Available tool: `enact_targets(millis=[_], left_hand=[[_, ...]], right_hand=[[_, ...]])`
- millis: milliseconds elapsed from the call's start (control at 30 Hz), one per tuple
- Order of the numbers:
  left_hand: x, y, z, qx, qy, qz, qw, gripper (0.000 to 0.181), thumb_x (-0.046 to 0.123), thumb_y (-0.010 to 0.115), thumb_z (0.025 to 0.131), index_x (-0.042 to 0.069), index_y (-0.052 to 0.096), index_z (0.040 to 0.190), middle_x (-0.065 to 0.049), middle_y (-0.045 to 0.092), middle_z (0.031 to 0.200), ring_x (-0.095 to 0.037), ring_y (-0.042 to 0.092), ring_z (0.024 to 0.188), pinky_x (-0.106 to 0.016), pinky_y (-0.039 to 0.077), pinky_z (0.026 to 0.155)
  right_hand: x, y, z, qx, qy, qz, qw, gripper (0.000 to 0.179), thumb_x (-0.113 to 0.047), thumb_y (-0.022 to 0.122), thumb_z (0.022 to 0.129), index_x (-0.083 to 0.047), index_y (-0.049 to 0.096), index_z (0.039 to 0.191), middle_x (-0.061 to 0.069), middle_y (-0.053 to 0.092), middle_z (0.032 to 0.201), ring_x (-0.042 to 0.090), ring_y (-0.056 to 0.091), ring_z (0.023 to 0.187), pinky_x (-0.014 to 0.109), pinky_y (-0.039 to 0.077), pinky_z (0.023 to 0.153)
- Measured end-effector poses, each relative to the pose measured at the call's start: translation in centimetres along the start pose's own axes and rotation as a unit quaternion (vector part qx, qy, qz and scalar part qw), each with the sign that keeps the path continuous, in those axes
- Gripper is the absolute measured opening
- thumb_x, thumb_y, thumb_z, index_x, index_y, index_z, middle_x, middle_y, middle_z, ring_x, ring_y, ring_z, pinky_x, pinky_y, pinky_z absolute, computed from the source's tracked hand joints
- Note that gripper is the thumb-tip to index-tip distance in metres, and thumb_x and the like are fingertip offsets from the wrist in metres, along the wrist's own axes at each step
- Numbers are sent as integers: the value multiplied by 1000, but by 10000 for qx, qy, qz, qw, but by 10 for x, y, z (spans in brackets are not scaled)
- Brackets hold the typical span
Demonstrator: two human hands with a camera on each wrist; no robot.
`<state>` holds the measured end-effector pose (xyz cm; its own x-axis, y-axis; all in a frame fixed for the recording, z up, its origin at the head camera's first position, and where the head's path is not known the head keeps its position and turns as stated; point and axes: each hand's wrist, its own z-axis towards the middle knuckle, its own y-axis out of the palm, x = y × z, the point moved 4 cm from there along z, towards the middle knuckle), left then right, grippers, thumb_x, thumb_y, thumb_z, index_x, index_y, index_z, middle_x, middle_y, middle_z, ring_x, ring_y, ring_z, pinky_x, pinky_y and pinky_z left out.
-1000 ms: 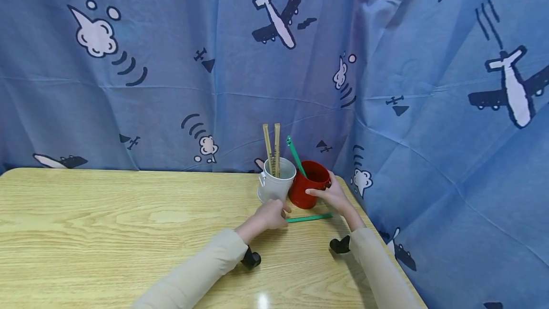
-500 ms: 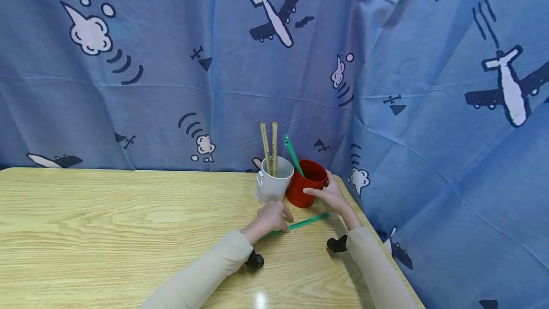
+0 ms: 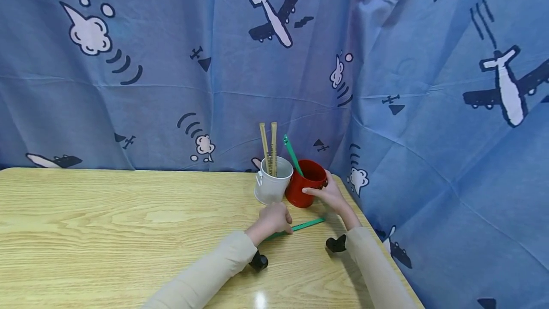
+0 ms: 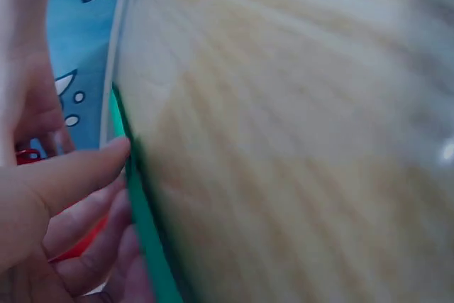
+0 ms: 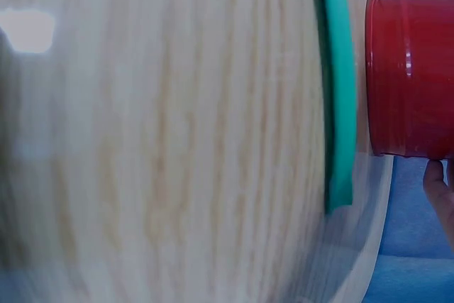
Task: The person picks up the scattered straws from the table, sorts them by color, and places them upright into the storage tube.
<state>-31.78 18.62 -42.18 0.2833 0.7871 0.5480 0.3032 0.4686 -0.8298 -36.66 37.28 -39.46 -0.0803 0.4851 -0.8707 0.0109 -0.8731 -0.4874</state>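
A thin green stick (image 3: 310, 224), printed along its length, lies along the table in front of two small buckets. My left hand (image 3: 276, 218) pinches it partway along; in the left wrist view, the thumb (image 4: 85, 175) and fingers meet at the edge of the green strip (image 4: 145, 225). My right hand (image 3: 330, 195) grips the right side of the red bucket (image 3: 299, 192), thumb across its front. Another green stick (image 3: 293, 155) leans inside that bucket. In the right wrist view, fingertips (image 5: 435, 175) touch the red wall.
Beside the red bucket stands a white bucket (image 3: 270, 190) holding two tan sticks (image 3: 273, 147) with print. The wooden table (image 3: 128, 232) ends close to my right arm. A blue patterned curtain (image 3: 171, 61) hangs behind and to the right.
My left hand has slid slightly right and down along the green stick, which now slants, its left end nearer me. The right hand keeps its grip on the red bucket.
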Motion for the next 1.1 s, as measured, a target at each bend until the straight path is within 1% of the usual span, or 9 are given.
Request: enact_targets(millis=[67,133,300,400,533,633,800,967,1100], left_hand=[[-1,3,0,98,73,-8,9999,14,22,85,72,21,78,84,9,71,87,-12,62,79,-32,49,63],[-2,4,0,132,137,-14,9998,14,20,85,72,22,78,84,9,71,87,-12,62,81,-31,49,62],[-4,2,-2,25,243,-183,9995,13,15,83,73,19,78,83,7,71,89,-16,62,88,-31,48,64],[-6,-1,-4,-68,286,-230,9993,12,13,82,74,18,78,84,6,72,90,-16,62,89,-32,48,65],[-9,-9,-7,-87,325,-286,9990,13,12,79,75,19,78,86,3,72,96,-16,61,85,-33,47,66],[-12,-17,-9,-94,343,-386,9986,14,12,79,74,19,78,86,0,71,97,-15,59,81,-32,45,64],[-16,-30,-12,-104,385,-531,9978,15,11,80,74,18,78,86,0,72,89,-11,57,70,-28,42,58],[-16,-43,-16,111,568,-831,9949,16,7,76,77,13,76,91,-1,71,79,-9,55,65,-24,41,55],[-15,-51,-18,263,683,-1031,9920,15,7,74,80,12,74,94,-1,70,77,-10,54,64,-24,40,54]], right_hand=[[10,0,6,40,-24,27,10000,86,-17,77,80,-5,24,147,18,36,148,35,38,132,54,36,109],[18,0,10,85,-53,-3,10000,87,-19,79,79,-7,25,147,16,38,147,33,39,132,53,37,109],[21,1,10,124,-164,-112,9997,88,-25,79,79,-8,24,147,16,37,147,33,39,131,54,39,107],[21,1,10,112,-170,-94,9997,89,-25,79,78,-8,25,146,16,38,147,34,39,131,54,39,107],[22,1,10,76,-107,-69,9999,88,-23,79,78,-8,25,146,15,38,147,33,39,131,53,38,108],[23,1,9,67,-55,-49,10000,88,-22,79,79,-8,24,147,15,37,147,32,39,132,52,38,108],[22,2,8,73,-101,42,9999,86,-17,78,79,-7,25,147,18,38,147,35,40,131,53,37,107],[23,-1,10,133,-128,-25,9998,86,-20,79,79,-9,26,146,15,40,146,32,41,130,51,39,106],[23,-2,13,101,-257,-11,9996,85,-20,79,79,-9,27,145,14,40,146,31,40,131,49,39,107]])
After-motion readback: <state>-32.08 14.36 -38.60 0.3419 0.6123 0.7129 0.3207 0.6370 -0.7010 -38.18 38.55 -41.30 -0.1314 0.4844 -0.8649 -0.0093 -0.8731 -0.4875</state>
